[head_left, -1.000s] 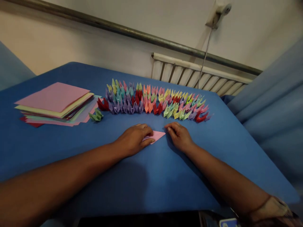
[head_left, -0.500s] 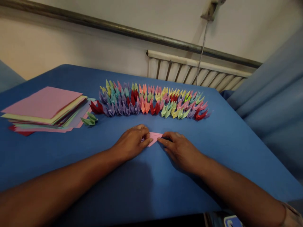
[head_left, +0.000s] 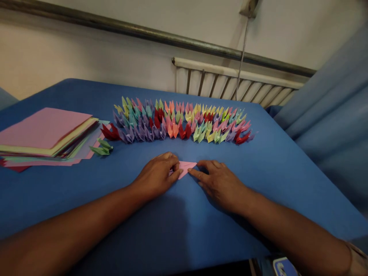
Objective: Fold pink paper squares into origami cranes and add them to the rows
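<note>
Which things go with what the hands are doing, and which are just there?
Goes with it:
- folded pink paper, touched by both hands' fingers
- left hand
- right hand
- probably the paper stack and folded paper figures

Just there:
- radiator
- pipe
- blue curtain

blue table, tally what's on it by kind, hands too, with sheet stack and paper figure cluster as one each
Left hand and right hand, both bare: 2
Flat pink folded paper: 1
Loose stack of coloured square paper sheets: 1
Cluster of multicoloured pointed paper figures, stray green folded paper included: 1
Total: 5
</note>
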`<action>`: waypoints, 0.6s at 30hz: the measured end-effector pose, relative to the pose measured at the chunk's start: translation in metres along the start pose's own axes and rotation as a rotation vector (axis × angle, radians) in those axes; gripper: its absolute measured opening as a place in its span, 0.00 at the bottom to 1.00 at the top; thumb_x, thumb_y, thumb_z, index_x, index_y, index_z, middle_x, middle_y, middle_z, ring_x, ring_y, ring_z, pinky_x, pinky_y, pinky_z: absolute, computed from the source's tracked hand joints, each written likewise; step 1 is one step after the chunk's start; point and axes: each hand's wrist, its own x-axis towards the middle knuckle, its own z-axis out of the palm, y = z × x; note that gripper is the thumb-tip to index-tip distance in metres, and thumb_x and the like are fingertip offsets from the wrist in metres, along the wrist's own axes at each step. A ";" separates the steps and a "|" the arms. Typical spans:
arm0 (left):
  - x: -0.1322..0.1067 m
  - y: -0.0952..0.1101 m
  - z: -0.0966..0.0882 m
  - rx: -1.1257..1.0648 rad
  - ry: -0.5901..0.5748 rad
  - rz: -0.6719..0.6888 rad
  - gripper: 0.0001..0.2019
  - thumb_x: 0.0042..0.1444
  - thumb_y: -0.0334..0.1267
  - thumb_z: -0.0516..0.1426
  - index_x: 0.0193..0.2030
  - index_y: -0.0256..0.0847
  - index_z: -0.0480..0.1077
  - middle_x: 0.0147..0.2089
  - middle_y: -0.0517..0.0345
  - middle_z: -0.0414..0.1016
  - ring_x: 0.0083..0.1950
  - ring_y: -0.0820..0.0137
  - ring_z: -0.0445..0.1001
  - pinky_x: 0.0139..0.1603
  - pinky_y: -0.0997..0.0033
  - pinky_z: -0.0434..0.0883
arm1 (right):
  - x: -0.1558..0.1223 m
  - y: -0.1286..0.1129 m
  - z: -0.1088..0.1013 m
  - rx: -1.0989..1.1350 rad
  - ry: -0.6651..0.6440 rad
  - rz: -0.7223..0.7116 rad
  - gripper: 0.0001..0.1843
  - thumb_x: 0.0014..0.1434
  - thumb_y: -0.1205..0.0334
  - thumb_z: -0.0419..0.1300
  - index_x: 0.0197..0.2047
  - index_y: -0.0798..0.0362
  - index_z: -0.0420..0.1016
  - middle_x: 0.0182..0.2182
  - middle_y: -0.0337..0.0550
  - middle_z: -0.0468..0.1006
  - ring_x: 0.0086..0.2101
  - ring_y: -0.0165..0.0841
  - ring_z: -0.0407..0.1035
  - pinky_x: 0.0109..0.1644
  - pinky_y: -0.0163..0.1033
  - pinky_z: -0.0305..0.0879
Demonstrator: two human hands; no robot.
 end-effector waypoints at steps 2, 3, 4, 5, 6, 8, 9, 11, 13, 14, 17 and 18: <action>0.000 0.001 0.000 0.002 0.000 0.002 0.09 0.61 0.40 0.52 0.31 0.40 0.67 0.35 0.56 0.68 0.40 0.65 0.69 0.43 0.65 0.64 | 0.000 -0.001 0.000 0.001 -0.003 0.016 0.25 0.67 0.64 0.50 0.66 0.44 0.62 0.58 0.51 0.69 0.51 0.43 0.64 0.54 0.50 0.63; 0.000 0.001 0.000 0.002 0.002 0.002 0.09 0.61 0.40 0.52 0.31 0.40 0.67 0.35 0.56 0.68 0.40 0.65 0.68 0.42 0.65 0.64 | 0.001 -0.001 0.000 0.001 0.000 0.024 0.25 0.67 0.64 0.50 0.66 0.44 0.62 0.58 0.51 0.69 0.51 0.43 0.65 0.54 0.50 0.62; 0.000 0.001 -0.001 0.001 0.002 0.001 0.09 0.61 0.40 0.52 0.30 0.40 0.67 0.35 0.56 0.68 0.40 0.65 0.68 0.42 0.65 0.64 | 0.001 -0.001 0.000 0.001 0.002 0.030 0.25 0.68 0.64 0.50 0.66 0.44 0.62 0.58 0.51 0.69 0.51 0.44 0.65 0.54 0.51 0.62; 0.000 0.002 -0.001 -0.001 0.003 0.001 0.10 0.61 0.40 0.52 0.30 0.40 0.67 0.35 0.56 0.68 0.40 0.65 0.68 0.42 0.65 0.64 | 0.001 -0.001 0.000 0.000 0.004 0.033 0.25 0.68 0.63 0.50 0.66 0.44 0.62 0.58 0.51 0.69 0.52 0.44 0.64 0.54 0.51 0.62; 0.001 0.002 -0.001 -0.004 0.004 0.001 0.10 0.61 0.39 0.52 0.30 0.40 0.67 0.35 0.57 0.68 0.39 0.65 0.68 0.41 0.65 0.64 | 0.001 -0.002 -0.001 0.001 0.004 0.033 0.25 0.67 0.63 0.51 0.66 0.45 0.62 0.58 0.51 0.69 0.52 0.44 0.64 0.54 0.51 0.62; 0.001 0.002 -0.001 -0.011 0.007 0.004 0.10 0.61 0.39 0.52 0.29 0.40 0.67 0.34 0.57 0.67 0.39 0.65 0.68 0.41 0.66 0.64 | 0.001 -0.002 -0.001 0.004 0.001 0.037 0.25 0.67 0.62 0.52 0.67 0.45 0.62 0.59 0.51 0.69 0.52 0.44 0.64 0.54 0.51 0.62; 0.001 0.002 -0.001 -0.016 0.010 0.006 0.10 0.60 0.39 0.52 0.29 0.40 0.67 0.34 0.57 0.68 0.39 0.65 0.68 0.41 0.66 0.64 | 0.001 -0.001 -0.001 0.005 -0.003 0.043 0.25 0.67 0.62 0.52 0.67 0.44 0.62 0.59 0.50 0.69 0.52 0.44 0.64 0.53 0.51 0.62; 0.001 0.002 -0.002 -0.025 0.018 0.002 0.09 0.60 0.39 0.53 0.29 0.40 0.67 0.35 0.57 0.68 0.39 0.66 0.68 0.41 0.66 0.64 | 0.001 -0.001 -0.001 0.004 -0.006 0.056 0.25 0.67 0.61 0.53 0.66 0.44 0.62 0.59 0.49 0.69 0.52 0.45 0.64 0.52 0.52 0.62; 0.001 0.002 -0.002 -0.028 0.020 -0.001 0.09 0.59 0.39 0.53 0.29 0.40 0.67 0.35 0.57 0.69 0.39 0.66 0.69 0.41 0.66 0.64 | 0.002 -0.002 -0.002 -0.005 -0.006 0.061 0.25 0.67 0.61 0.52 0.66 0.45 0.63 0.59 0.49 0.69 0.52 0.45 0.64 0.52 0.52 0.62; 0.001 0.001 -0.001 -0.027 0.018 0.001 0.09 0.59 0.39 0.53 0.29 0.41 0.67 0.35 0.58 0.69 0.39 0.66 0.69 0.41 0.66 0.64 | 0.002 -0.002 -0.002 -0.009 -0.005 0.059 0.25 0.66 0.62 0.52 0.66 0.46 0.63 0.59 0.50 0.69 0.53 0.45 0.64 0.52 0.52 0.62; 0.001 0.001 -0.001 -0.019 0.013 0.002 0.09 0.60 0.39 0.53 0.30 0.40 0.67 0.35 0.57 0.69 0.39 0.66 0.69 0.41 0.66 0.64 | 0.002 -0.004 -0.002 -0.019 -0.001 0.063 0.25 0.66 0.62 0.52 0.65 0.48 0.63 0.59 0.50 0.69 0.53 0.45 0.64 0.51 0.52 0.63; 0.001 0.001 -0.001 -0.019 0.011 0.001 0.09 0.60 0.39 0.53 0.30 0.40 0.67 0.35 0.57 0.69 0.39 0.66 0.69 0.41 0.66 0.64 | 0.002 -0.004 -0.003 -0.022 -0.002 0.070 0.25 0.66 0.62 0.53 0.65 0.48 0.63 0.59 0.50 0.68 0.52 0.45 0.64 0.51 0.51 0.63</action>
